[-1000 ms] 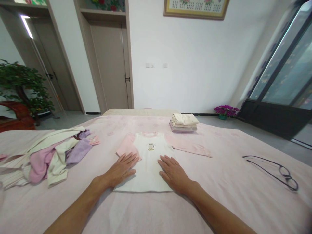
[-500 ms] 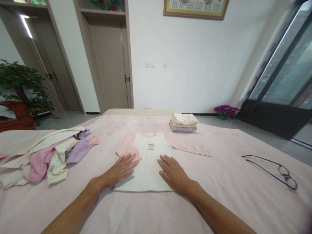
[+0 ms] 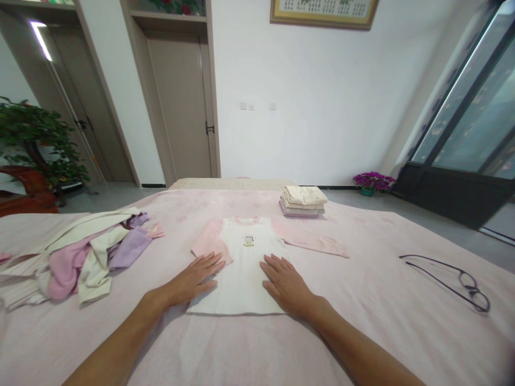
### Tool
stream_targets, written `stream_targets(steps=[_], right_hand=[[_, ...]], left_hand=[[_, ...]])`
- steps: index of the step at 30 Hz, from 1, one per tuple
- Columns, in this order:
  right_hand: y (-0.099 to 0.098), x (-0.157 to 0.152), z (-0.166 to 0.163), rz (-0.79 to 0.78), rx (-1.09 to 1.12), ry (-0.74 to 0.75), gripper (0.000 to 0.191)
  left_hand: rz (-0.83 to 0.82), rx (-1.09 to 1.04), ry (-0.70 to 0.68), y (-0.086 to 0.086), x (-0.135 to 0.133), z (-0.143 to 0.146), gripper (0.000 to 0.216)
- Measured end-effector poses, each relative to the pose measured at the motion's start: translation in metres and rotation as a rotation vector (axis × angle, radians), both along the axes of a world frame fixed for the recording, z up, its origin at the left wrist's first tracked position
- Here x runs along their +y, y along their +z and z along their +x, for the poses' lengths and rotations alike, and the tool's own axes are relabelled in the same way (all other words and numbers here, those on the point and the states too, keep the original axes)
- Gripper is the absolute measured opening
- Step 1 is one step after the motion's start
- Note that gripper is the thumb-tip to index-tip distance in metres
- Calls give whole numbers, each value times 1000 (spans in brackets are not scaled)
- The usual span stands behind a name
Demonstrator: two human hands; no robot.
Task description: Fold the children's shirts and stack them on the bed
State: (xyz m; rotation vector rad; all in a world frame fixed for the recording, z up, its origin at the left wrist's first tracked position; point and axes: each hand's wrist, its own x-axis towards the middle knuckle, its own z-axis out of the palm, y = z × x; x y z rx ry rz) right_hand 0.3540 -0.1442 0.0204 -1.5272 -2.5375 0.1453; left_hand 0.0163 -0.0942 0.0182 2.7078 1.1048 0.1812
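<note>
A small long-sleeved shirt (image 3: pixel 245 279) lies flat, its white body marked by a little printed figure on the chest and its sleeves pink. The right-hand sleeve stretches out to the side, while the left one is bent in toward the body. My left hand (image 3: pixel 197 279) rests with fingers extended on the shirt's left side, by the end of the bent sleeve. On the right side of the white body, my right hand (image 3: pixel 285 284) lies palm down, fingers spread. Neither hand grips the fabric.
Under the shirt is a pink sheet (image 3: pixel 217 348). Loose clothes (image 3: pixel 92 257) are heaped at the left. A stack of folded clothes (image 3: pixel 303 201) stands at the back, right of centre. Eyeglasses (image 3: pixel 466 284) lie at the right. Beyond are a door (image 3: pixel 181 107) and purple flowers (image 3: pixel 374 181).
My left hand has shifted very slightly to the left on the shirt. My right hand and the shirt look the same.
</note>
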Motion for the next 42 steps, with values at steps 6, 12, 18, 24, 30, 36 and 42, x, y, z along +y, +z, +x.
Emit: stream_targets(steps=[6, 12, 18, 24, 30, 36, 42], right_hand=[[-2, 1, 1, 5, 6, 2, 54], [0, 0, 0, 15, 12, 4, 53], [-1, 0, -2, 10, -2, -4, 53], [22, 6, -4, -44, 25, 59, 48], [44, 35, -54, -413, 579, -2, 38], [41, 60, -123, -812, 1122, -85, 44], [29, 87, -155, -708, 1170, -337, 19]], left_hand=[[189, -112, 26, -8, 2, 2, 39], [356, -116, 104, 4, -11, 18, 18], [373, -188, 254, 3, -15, 26, 17], [114, -616, 579, 2, -11, 28, 25], [-24, -928, 711, 4, -10, 37, 34], [-16, -997, 589, -4, -13, 41, 35], [-27, -923, 467, -5, -13, 40, 29]])
